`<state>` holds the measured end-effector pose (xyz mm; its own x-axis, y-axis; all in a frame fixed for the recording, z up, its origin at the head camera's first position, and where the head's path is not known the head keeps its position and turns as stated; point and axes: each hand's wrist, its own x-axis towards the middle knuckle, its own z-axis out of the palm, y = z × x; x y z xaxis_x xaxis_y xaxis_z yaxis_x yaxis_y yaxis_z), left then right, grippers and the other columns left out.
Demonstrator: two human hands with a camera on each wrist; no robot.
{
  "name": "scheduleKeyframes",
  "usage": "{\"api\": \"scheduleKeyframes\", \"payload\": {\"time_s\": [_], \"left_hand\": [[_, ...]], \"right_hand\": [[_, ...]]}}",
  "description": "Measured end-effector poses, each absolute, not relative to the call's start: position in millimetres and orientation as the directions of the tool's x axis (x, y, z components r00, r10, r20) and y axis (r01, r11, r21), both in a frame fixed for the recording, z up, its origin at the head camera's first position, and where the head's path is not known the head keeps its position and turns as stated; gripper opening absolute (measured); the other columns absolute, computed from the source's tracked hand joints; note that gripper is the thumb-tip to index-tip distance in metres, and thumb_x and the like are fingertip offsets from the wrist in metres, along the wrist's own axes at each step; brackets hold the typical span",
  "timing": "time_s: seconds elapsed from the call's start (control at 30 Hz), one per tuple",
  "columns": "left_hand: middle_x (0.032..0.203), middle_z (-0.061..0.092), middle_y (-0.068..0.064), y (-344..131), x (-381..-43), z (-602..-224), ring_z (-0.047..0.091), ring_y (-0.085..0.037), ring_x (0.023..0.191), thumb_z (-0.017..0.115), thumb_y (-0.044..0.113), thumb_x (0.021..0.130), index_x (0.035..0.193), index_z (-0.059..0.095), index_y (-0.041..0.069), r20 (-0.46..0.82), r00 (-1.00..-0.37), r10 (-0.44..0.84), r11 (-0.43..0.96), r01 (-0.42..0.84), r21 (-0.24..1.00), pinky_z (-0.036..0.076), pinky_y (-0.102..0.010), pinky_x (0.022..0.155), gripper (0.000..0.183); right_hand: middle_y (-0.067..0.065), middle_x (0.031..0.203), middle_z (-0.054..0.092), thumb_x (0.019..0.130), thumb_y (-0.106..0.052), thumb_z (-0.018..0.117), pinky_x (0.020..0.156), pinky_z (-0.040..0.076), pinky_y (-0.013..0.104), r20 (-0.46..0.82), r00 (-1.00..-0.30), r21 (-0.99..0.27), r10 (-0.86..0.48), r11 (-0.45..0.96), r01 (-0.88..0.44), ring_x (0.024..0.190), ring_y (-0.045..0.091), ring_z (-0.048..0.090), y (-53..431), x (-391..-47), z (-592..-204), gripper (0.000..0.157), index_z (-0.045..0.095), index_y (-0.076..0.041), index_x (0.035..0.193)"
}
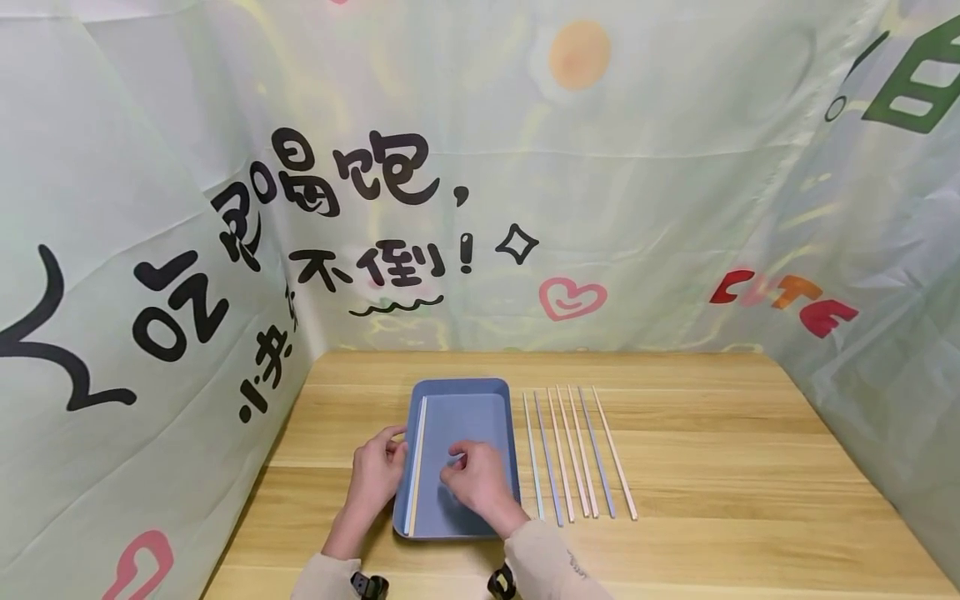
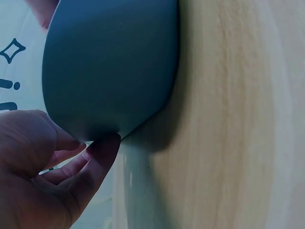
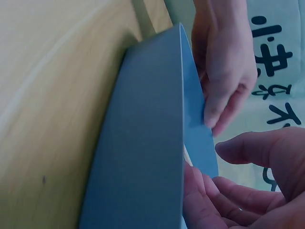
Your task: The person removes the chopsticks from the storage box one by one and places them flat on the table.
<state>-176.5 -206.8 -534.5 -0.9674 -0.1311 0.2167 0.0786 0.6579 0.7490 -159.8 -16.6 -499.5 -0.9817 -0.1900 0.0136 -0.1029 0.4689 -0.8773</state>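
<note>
A blue rectangular tray (image 1: 465,406) lies on the table with a pale chopstick and a yellow chopstick (image 1: 416,492) side by side along its inner left wall. At the tray's left side my left hand (image 1: 377,468) holds the edge; in the left wrist view, its fingertips (image 2: 108,143) touch the tray's outer wall (image 2: 114,71). Over the middle of the tray hovers my right hand (image 1: 476,477), fingers loosely bent. In the right wrist view a gap shows between its thumb (image 3: 243,145) and fingers, with nothing seen in it.
Several chopsticks (image 1: 559,454) in light blue, pink and blue-violet lie spread apart on the wooden table (image 1: 720,467), just right of the tray. Fabric walls (image 1: 637,192) with printed lettering enclose the left, back and right sides.
</note>
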Motion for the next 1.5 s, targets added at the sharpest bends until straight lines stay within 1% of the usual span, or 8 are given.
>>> {"api": "scheduleKeyframes", "payload": {"time_s": [0.13,0.27,0.37,0.57,0.87,1.17,1.27,1.5], "left_hand": [[0.084,0.075,-0.010,-206.8,-176.7,-535.9,0.061,-0.011,0.068,0.070,-0.003,0.096,0.127,0.072,-0.003,0.210,-0.969,-0.132,0.653,0.074,0.753,0.049,-0.022,0.058,0.030],[0.084,0.076,-0.011,-206.8,-176.6,-537.4,0.061,-0.011,0.067,0.070,-0.003,0.096,0.125,0.072,-0.003,0.215,-0.968,-0.130,0.652,0.080,0.754,0.049,-0.022,0.058,0.030],[0.084,0.076,-0.011,-206.7,-176.2,-537.8,0.062,-0.011,0.067,0.070,-0.002,0.096,0.125,0.072,-0.003,0.220,-0.967,-0.131,0.653,0.083,0.753,0.049,-0.022,0.058,0.029],[0.084,0.077,-0.012,-205.8,-176.0,-537.2,0.061,-0.011,0.066,0.070,-0.002,0.096,0.125,0.072,-0.003,0.218,-0.967,-0.134,0.650,0.081,0.756,0.049,-0.022,0.057,0.029],[0.085,0.077,-0.012,-205.0,-174.1,-537.1,0.062,-0.010,0.066,0.069,-0.003,0.096,0.126,0.072,-0.003,0.202,-0.970,-0.135,0.644,0.069,0.762,0.048,-0.022,0.056,0.030],[0.085,0.077,-0.013,-205.0,-175.1,-538.5,0.061,-0.011,0.065,0.069,-0.002,0.096,0.127,0.072,-0.003,0.200,-0.970,-0.141,0.644,0.064,0.763,0.048,-0.022,0.056,0.030],[0.085,0.077,-0.013,-205.5,-175.5,-538.8,0.061,-0.011,0.065,0.069,-0.002,0.096,0.127,0.072,-0.003,0.201,-0.970,-0.139,0.643,0.066,0.763,0.048,-0.022,0.056,0.030],[0.085,0.076,-0.013,-206.1,-181.0,-536.2,0.062,-0.012,0.066,0.069,-0.002,0.097,0.128,0.071,-0.002,0.210,-0.968,-0.137,0.645,0.073,0.761,0.049,-0.022,0.057,0.031]], "right_hand": [[0.004,0.074,0.067,0.084,-0.003,0.075,0.056,0.049,0.026,0.013,-0.981,-0.864,-0.191,0.491,-0.107,0.054,0.009,0.057,-28.4,-158.5,-501.6,0.030,0.072,0.009,0.111],[0.004,0.073,0.067,0.080,-0.002,0.076,0.058,0.048,0.026,0.059,-0.978,-0.844,-0.201,0.513,-0.156,0.064,0.009,0.056,-39.5,-156.4,-506.4,0.026,0.074,0.008,0.104],[0.004,0.072,0.067,0.079,-0.001,0.076,0.058,0.048,0.025,0.083,-0.975,-0.840,-0.206,0.512,-0.180,0.065,0.009,0.056,-45.9,-153.1,-510.7,0.023,0.074,0.008,0.100],[0.003,0.068,0.065,0.078,0.000,0.076,0.056,0.046,0.024,0.070,-0.976,-0.855,-0.204,0.492,-0.164,0.062,0.007,0.053,-53.0,-148.2,-515.8,0.020,0.074,0.008,0.096],[0.000,0.068,0.063,0.081,-0.001,0.078,0.053,0.046,0.023,0.013,-0.976,-0.869,-0.219,0.480,-0.119,0.059,0.007,0.053,-58.2,-146.9,-522.7,0.021,0.073,0.008,0.100],[0.000,0.067,0.062,0.081,-0.001,0.079,0.054,0.045,0.024,0.036,-0.974,-0.846,-0.222,0.513,-0.148,0.059,0.007,0.052,-60.1,-145.0,-524.4,0.018,0.075,0.006,0.096],[0.000,0.066,0.062,0.079,0.000,0.080,0.054,0.045,0.024,0.053,-0.976,-0.840,-0.210,0.520,-0.158,0.059,0.007,0.051,-60.9,-145.0,-526.0,0.017,0.075,0.006,0.094],[0.003,0.063,0.065,0.076,0.005,0.079,0.053,0.047,0.023,0.092,-0.976,-0.843,-0.198,0.506,-0.182,0.055,0.007,0.056,-60.6,-150.3,-527.9,0.018,0.075,0.008,0.094]]}}
